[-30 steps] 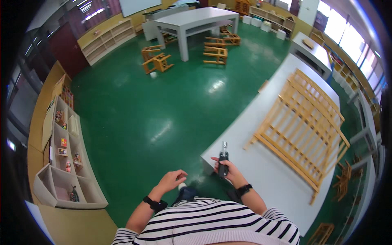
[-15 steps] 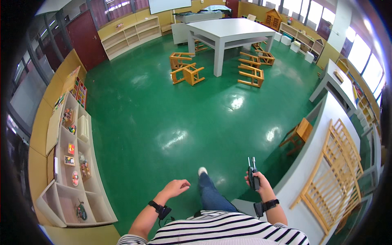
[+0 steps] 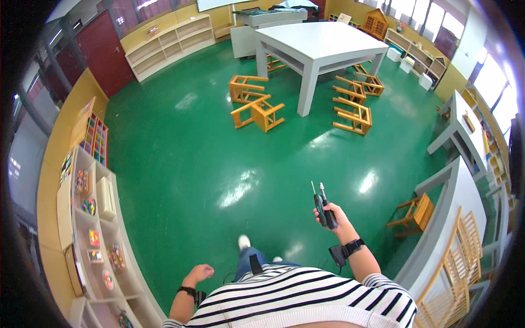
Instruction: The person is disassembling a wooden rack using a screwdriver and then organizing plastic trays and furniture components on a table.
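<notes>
My right hand (image 3: pixel 337 217) is out in front of me at waist height, its fingers wrapped round two hand tools side by side. One is a screwdriver (image 3: pixel 319 203) with a thin metal shaft; the other tool (image 3: pixel 329 215) has a dark handle and a thicker metal tip that looks like a socket. Both tips point up and away from me. Low on the left, my left hand (image 3: pixel 201 272) hangs empty with loosely curled fingers, touching nothing. Dark bands with small boxes sit on both wrists.
Wooden stools (image 3: pixel 266 115) lie tipped over around a big white table (image 3: pixel 322 41) ahead. To my right are a white table (image 3: pixel 437 229) with wooden slatted frames (image 3: pixel 451 268) and a wooden chair (image 3: pixel 420 212). Low shelves (image 3: pixel 123 235) with toys run along my left.
I have stepped forward; the white table and stools are nearer. My right hand with the tools has risen and moved left, while my left hand has dropped down and back.
</notes>
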Tool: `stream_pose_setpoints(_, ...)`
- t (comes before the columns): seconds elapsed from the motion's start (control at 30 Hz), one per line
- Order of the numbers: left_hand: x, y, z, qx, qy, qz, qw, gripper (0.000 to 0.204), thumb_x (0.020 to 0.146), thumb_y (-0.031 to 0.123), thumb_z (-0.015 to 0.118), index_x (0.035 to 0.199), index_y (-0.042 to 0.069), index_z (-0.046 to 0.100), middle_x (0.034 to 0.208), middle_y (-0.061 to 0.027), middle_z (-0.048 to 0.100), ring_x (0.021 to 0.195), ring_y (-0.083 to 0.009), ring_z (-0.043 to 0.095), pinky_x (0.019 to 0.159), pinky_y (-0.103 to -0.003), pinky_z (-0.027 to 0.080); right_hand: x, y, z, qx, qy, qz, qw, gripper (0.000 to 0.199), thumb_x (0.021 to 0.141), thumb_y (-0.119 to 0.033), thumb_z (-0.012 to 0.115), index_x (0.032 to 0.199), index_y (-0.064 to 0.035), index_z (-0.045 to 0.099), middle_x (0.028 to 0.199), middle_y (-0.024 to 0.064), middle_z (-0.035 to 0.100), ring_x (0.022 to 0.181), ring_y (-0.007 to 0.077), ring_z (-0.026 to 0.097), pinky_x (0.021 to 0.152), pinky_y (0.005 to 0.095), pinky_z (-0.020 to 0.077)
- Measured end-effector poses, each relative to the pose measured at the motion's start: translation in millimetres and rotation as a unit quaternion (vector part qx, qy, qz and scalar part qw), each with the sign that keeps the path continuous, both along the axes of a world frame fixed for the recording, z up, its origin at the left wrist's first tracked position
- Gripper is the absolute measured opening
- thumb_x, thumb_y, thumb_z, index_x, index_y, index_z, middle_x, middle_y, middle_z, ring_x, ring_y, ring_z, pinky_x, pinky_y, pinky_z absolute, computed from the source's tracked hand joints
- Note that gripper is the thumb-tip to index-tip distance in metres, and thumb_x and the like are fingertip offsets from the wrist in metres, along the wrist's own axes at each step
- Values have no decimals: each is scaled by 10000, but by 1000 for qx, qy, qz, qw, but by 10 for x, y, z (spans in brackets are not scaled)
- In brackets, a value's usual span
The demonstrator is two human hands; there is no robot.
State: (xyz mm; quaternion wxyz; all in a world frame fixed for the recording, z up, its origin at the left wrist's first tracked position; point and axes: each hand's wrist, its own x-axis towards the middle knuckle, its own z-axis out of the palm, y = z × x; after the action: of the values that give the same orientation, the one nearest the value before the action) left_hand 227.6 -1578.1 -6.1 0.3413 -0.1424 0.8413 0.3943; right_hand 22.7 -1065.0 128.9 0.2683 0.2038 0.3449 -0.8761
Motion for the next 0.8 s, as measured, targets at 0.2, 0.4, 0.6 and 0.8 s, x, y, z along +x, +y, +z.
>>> stream_pose_setpoints(0.2, -1669, -502, -202, -76, 3, -197, 977, 328, 747, 366, 593, 905, 89, 669, 917, -119, 651, 838, -279, 617, 759, -369, 484, -1216, -340, -155, -94, 31, -63, 993, 442, 701, -108, 487, 1126, 5, 451, 919, 176, 575, 772, 247, 593, 677, 353, 543)
stream_pose_setpoints(0.4, -4365, 515, 201, -33, 114, -368, 922, 320, 807, 323, 573, 1004, 76, 622, 963, -138, 637, 884, -275, 611, 777, -362, 481, -1654, -230, -144, -87, -5, -180, 980, 471, 705, -121, 465, 1142, 51, 433, 983, 231, 571, 846, 301, 604, 746, 399, 536)
stream_pose_setpoints(0.6, -6086, 2378, 984, 137, 165, -471, 856, 316, 882, 318, 508, 1065, 67, 570, 945, -104, 635, 882, -202, 613, 765, -318, 479, -2570, 49, -59, 16, 43, -201, 979, 448, 738, -82, 462, 1160, 56, 405, 1013, 256, 564, 917, 322, 599, 795, 439, 518)
stream_pose_setpoints(0.8, -6917, 3834, 1360, 396, -76, -263, 877, 431, 930, 329, 424, 1288, 114, 319, 1118, -97, 523, 871, -202, 597, 729, -333, 498, -4013, 392, 45, 138, 101, -208, 963, 372, 755, -31, 462, 1125, -42, 434, 879, 102, 573, 793, 185, 584, 661, 310, 515)
